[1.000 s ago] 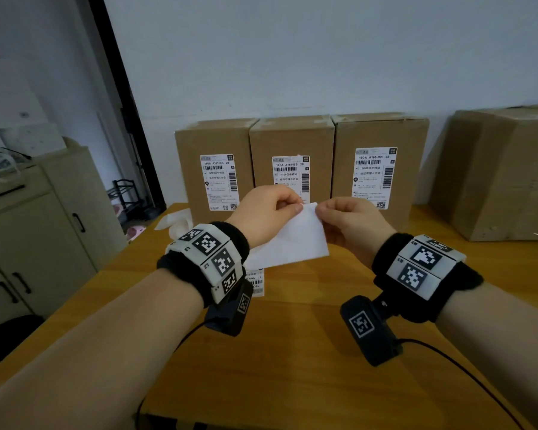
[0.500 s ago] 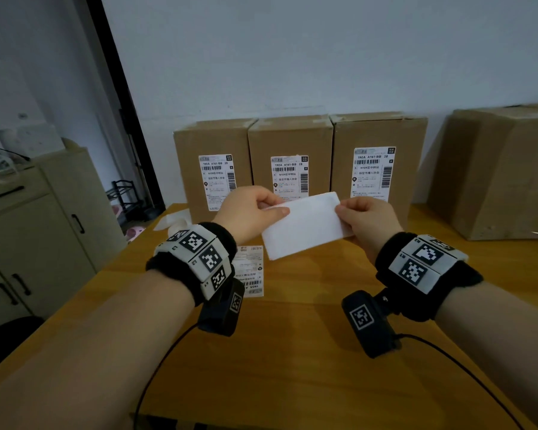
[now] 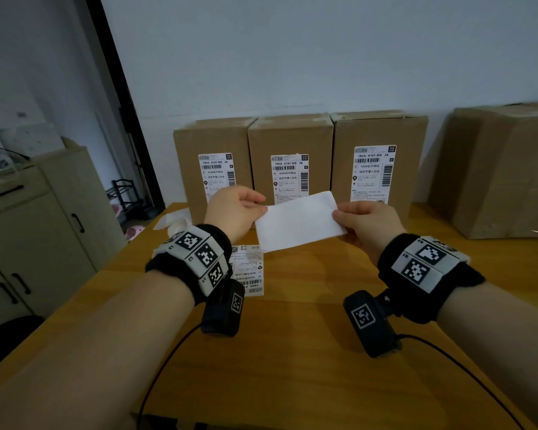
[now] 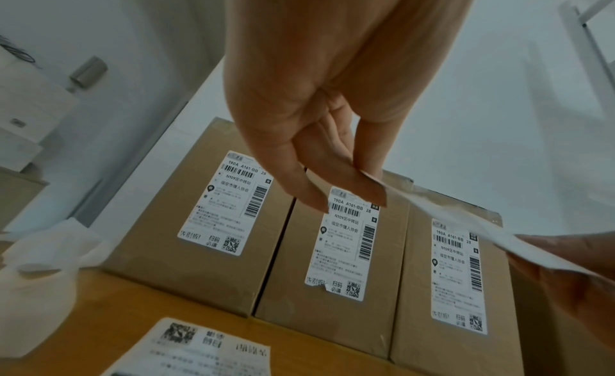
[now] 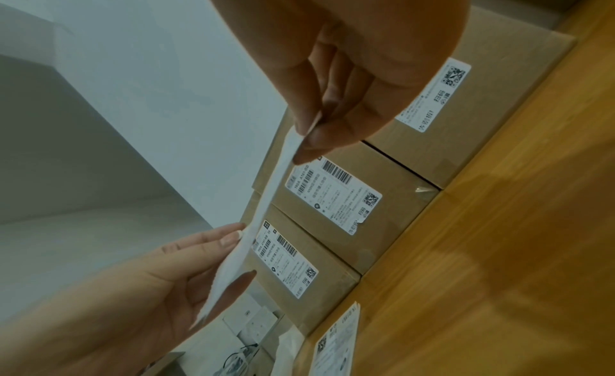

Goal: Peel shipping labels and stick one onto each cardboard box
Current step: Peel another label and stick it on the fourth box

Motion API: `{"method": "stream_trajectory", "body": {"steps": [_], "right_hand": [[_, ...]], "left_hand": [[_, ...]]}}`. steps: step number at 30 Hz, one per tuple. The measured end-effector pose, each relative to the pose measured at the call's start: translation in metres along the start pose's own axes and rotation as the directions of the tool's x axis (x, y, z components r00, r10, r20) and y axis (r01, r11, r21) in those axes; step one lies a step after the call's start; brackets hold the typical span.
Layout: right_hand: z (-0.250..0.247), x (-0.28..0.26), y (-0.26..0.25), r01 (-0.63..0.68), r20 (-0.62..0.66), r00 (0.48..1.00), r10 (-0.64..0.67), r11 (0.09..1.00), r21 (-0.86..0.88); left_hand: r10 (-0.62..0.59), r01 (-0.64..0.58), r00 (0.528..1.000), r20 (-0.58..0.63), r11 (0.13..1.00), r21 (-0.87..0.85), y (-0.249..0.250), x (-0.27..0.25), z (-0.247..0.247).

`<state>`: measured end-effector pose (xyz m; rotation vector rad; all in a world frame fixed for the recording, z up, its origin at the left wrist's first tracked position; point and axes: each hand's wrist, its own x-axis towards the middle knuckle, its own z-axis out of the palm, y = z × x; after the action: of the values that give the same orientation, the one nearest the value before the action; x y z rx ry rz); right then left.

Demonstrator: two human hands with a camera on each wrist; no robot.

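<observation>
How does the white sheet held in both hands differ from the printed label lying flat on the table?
The held sheet shows a blank white side to the head camera; the label on the table shows barcodes and text. The held sheet is up in the air, pinched at opposite ends by the left hand and right hand; the label on the table lies flat and untouched. Both are white rectangles.

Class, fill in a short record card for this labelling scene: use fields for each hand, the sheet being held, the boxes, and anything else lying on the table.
left hand: left hand pinches the sheet's left edge
right hand: right hand pinches its right edge
held sheet: plain white rectangular paper sheet, held in the air above the table, blank side to the head camera
boxes: three brown cardboard boxes side by side against the wall, each with a printed label
table: orange-brown wooden table
loose label: printed white shipping label flat on the table
other: larger brown cardboard box at right
</observation>
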<state>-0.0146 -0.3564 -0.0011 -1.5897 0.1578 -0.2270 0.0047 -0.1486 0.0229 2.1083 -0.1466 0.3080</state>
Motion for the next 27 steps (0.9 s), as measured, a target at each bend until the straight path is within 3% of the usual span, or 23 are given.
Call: {"method": "stream_trajectory", "body": {"steps": [3,7,10,13,18,22,27], "right_hand": [[0.001,0.0,0.001,0.012,-0.028,1.0,-0.012,1.0,-0.006],[0.001,0.0,0.0,0.02,-0.078,0.997,-0.022,0.999,-0.03],[0.004,-0.003,0.0,0.111,-0.105,0.984,-0.141,0.962,-0.251],[0.013,-0.012,-0.002,0.26,-0.006,0.958,-0.287,0.876,-0.406],[0.035,-0.027,-0.007,0.377,0.202,0.926,-0.319,0.799,-0.468],[0.041,-0.029,-0.009,0.417,0.227,0.909,-0.35,0.732,-0.539],[0.037,-0.028,-0.008,0.399,0.213,0.917,-0.338,0.745,-0.535]], "left_hand": [[-0.038,0.039,0.999,0.037,0.999,-0.031,0.002,-0.002,0.0],[-0.165,0.188,0.97,0.181,0.975,-0.119,0.007,-0.006,0.001],[-0.161,0.185,0.974,0.157,0.972,-0.148,0.007,-0.007,0.002],[-0.151,0.17,0.981,0.121,0.972,-0.162,0.008,-0.006,0.006],[-0.126,0.142,0.986,0.105,0.978,-0.153,0.014,-0.007,0.016],[-0.114,0.126,0.99,0.085,0.981,-0.144,0.016,-0.008,0.021],[-0.068,0.077,0.996,0.066,0.986,-0.146,0.016,-0.008,0.022]]}}
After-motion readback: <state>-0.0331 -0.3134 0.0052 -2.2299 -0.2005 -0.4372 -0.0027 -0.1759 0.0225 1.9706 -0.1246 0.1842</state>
